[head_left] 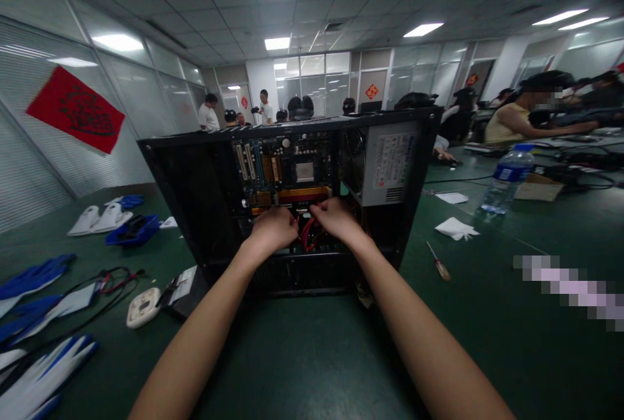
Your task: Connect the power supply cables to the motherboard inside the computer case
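Observation:
A black computer case (292, 277) stands in front of me with its side off, showing the motherboard (314, 147) and a silver power supply (387, 166). Both my hands reach into its lower middle. My left hand (273, 228) is closed in a pinch, with a bit of red wire showing at its fingertips. Just to the right, my right hand (336, 217) also pinches, and a red bit shows at its fingertips too. A bundle of red power cables (307, 236) curves down between the two hands. The fingers partly hide the exact spots gripped.
At left lie blue-and-white gloves (49, 374), a blue tray (131, 231), black cables (114, 277) and a white square object (143, 307). At right are a screwdriver (439, 262), crumpled tissue (455, 228) and a water bottle (507, 179). Other people work beyond.

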{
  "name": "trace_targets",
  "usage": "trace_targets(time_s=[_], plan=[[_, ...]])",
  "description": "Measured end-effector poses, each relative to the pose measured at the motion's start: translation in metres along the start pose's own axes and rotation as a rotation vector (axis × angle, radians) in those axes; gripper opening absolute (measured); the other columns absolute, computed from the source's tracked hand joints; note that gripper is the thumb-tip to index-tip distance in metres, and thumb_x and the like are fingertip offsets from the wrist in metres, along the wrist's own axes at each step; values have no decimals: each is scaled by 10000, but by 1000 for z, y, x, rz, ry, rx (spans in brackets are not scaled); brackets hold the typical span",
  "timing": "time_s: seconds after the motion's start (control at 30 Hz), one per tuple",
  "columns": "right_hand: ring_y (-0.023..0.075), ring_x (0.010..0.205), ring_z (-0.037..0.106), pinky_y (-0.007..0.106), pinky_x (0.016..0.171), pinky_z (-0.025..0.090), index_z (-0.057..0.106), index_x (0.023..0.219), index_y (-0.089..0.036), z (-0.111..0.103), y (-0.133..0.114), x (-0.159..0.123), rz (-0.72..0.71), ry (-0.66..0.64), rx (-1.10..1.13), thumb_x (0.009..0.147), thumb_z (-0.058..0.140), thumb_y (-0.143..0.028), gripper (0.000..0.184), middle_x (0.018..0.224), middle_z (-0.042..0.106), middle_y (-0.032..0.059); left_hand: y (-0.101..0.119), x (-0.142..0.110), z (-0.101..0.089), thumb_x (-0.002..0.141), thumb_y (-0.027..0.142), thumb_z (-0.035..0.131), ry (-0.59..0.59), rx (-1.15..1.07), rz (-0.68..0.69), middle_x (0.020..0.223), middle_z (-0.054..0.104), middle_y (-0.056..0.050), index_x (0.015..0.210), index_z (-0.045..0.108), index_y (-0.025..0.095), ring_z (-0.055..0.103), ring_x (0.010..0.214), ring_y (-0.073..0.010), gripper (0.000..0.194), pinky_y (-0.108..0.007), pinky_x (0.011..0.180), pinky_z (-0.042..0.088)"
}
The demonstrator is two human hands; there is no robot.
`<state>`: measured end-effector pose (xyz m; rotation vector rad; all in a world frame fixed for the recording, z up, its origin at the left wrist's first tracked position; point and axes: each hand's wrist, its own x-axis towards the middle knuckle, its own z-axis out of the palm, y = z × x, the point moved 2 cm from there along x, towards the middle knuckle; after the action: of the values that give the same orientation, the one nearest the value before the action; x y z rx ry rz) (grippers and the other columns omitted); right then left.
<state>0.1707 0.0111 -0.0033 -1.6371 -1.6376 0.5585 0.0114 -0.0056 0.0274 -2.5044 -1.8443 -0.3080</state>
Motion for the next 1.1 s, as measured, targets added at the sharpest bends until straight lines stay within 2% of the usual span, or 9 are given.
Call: trace_targets(time_s=[0.1, 0.33, 0.7, 0.97, 1.1], plan=[[148, 587, 627, 244, 537, 337, 695, 653, -160, 0, 0, -1, -12, 11, -47, 935, 568, -341, 358, 638, 705, 55, 4, -1, 1, 896, 381, 486, 19, 38, 17, 878, 756, -159, 874, 759, 172, 721, 841, -297, 344, -342, 694, 522], [159, 622, 631, 254, 541, 319, 715, 673, -164, 3, 2, -1, -46, 35, -126, 924, 580, -363, 347, 664, 704, 62, 10, -2, 12, 854, 281, 494, 44, 131, 13, 888, 755, -199, 948, 768, 123, 736, 871, -344, 330, -373, 700, 554], [164, 629, 640, 250, 548, 329, 719, 680, -170, 3, 0, -1, -41, 30, -132, 934, 557, -377, 366, 670, 711, 62, 15, -5, 12, 917, 249, 433, -4, 141, 30, 961, 742, -240, 997, 758, 84, 730, 893, -367, 373, -404, 737, 560], [141, 588, 621, 234, 553, 338, 702, 685, -155, 8, 4, 1, -62, 16, -88, 947, 544, -365, 371, 653, 698, 56, 2, 4, 13, 950, 286, 390, -81, -3, 41, 1001, 751, -203, 1002, 747, 149, 729, 910, -323, 386, -364, 752, 533], [122, 531, 595, 221, 535, 360, 680, 723, -142, 11, 3, 1, -14, -54, 17, 974, 523, -343, 357, 651, 684, 44, -4, 8, 15, 952, 312, 402, -56, -14, 30, 970, 758, -172, 936, 743, 175, 727, 902, -299, 368, -335, 735, 516]])
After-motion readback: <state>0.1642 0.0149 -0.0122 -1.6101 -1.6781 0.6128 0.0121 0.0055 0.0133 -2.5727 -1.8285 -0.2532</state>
